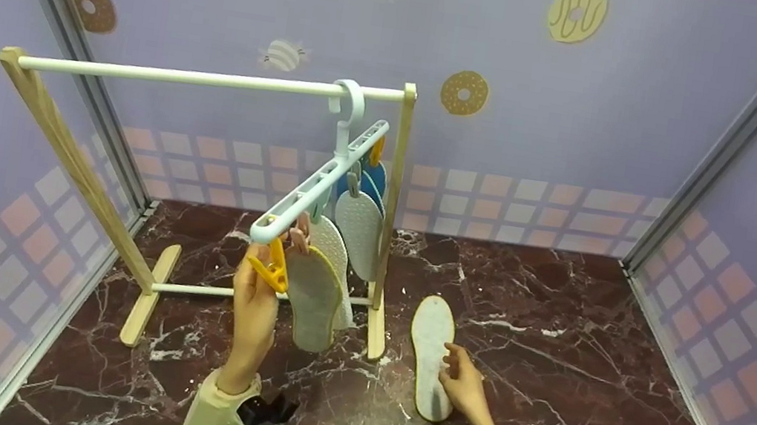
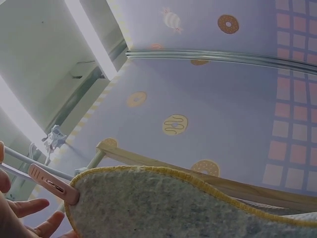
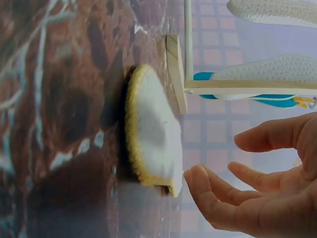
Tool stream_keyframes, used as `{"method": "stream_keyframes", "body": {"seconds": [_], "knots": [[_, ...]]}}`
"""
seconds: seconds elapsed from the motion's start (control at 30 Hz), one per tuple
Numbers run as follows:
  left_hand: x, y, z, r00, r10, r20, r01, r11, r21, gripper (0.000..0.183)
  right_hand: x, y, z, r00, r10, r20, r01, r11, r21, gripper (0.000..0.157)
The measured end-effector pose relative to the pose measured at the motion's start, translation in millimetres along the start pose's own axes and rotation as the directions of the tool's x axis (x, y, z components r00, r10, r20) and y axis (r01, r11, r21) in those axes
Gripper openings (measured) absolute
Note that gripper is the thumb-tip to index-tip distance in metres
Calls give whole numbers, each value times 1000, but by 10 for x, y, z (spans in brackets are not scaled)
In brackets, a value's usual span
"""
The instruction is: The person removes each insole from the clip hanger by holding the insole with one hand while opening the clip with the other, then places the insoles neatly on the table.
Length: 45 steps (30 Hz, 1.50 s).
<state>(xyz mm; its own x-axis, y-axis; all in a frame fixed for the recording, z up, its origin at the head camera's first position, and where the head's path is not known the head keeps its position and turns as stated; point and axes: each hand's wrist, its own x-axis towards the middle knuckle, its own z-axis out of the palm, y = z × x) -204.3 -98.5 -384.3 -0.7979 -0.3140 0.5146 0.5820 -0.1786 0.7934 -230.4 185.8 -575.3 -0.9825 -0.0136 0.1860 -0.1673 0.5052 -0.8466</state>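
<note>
A white multi-clip hanger (image 1: 319,185) hooks over the white rod (image 1: 181,74) of a wooden rack and carries several insoles. The nearest one, a grey insole with a yellow edge (image 1: 311,300), is held by a pink clip (image 2: 52,184). My left hand (image 1: 254,299) is raised at the hanger's near end, beside a yellow clip (image 1: 272,268). Its fingers (image 2: 29,207) show loosely straight below the pink clip. Another yellow-edged insole (image 1: 430,355) lies flat on the marble floor. My right hand (image 1: 465,387) rests relaxed fingers at its near end, with fingertips (image 3: 195,178) by its rim (image 3: 148,139).
The rack's wooden foot (image 1: 375,328) stands just left of the floor insole, and its other foot (image 1: 148,294) is at the left. Purple patterned walls close in the marble floor (image 1: 552,358) on three sides. White and blue insoles (image 1: 361,221) hang further back.
</note>
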Motion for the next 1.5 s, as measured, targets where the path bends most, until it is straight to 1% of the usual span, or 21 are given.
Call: {"method": "stream_keyframes", "body": {"seconds": [0.17,0.37,0.47,0.53,0.63,0.77,0.8,0.83,0.9,1.0,1.03,1.1,1.13,1.23,1.33,1.47,1.5], "knots": [[18,0,-6,1000,-8,15,8,1000,3,47,4,-39,15,1000,-12,-13,12,1000,17,41],[30,-9,-22,999,5,47,-6,1000,13,48,-7,-78,36,1000,-22,-19,23,999,45,38],[34,-26,-30,998,16,66,-16,1000,2,52,-18,-103,45,999,-25,-22,26,998,55,36],[37,-40,-32,998,21,67,-21,1000,-3,56,-27,-113,50,999,-29,-24,30,998,51,36],[32,-50,-33,998,10,61,-10,1000,-1,61,-43,-130,52,999,-34,-25,35,998,46,35],[23,-30,-33,998,-7,62,5,1000,31,48,-60,-150,58,997,-68,-24,70,996,55,33],[22,-26,-34,998,-6,66,3,999,43,47,-74,-209,47,997,-77,-20,78,995,65,33],[21,-22,-35,998,-6,70,2,998,59,47,-76,-213,51,995,-95,-19,96,993,68,32],[20,-17,-36,997,3,81,-9,997,78,48,-79,-239,58,993,-114,-16,115,990,80,32],[22,-33,-44,995,33,96,-42,994,101,49,-82,-281,69,992,-129,-8,129,988,89,31],[25,-39,-46,994,42,100,-53,993,106,48,-72,-243,86,991,-135,-7,135,987,85,32],[29,-51,-49,991,70,112,-81,992,96,48,-73,-273,89,991,-137,-2,137,986,94,32],[32,-55,-49,991,74,115,-85,992,91,50,-75,-283,91,990,-138,0,137,986,96,32],[31,-55,-48,990,70,119,-81,993,85,54,-83,-315,94,990,-140,-1,139,985,99,32],[28,-46,-46,991,50,123,-59,996,71,57,-95,-343,97,992,-126,1,125,988,93,32],[37,-64,-35,989,66,136,-66,998,-5,64,-106,-381,104,993,-117,5,116,989,92,32],[40,-77,-31,987,76,141,-71,997,-44,67,-108,-392,106,993,-117,5,116,989,93,32]]}}
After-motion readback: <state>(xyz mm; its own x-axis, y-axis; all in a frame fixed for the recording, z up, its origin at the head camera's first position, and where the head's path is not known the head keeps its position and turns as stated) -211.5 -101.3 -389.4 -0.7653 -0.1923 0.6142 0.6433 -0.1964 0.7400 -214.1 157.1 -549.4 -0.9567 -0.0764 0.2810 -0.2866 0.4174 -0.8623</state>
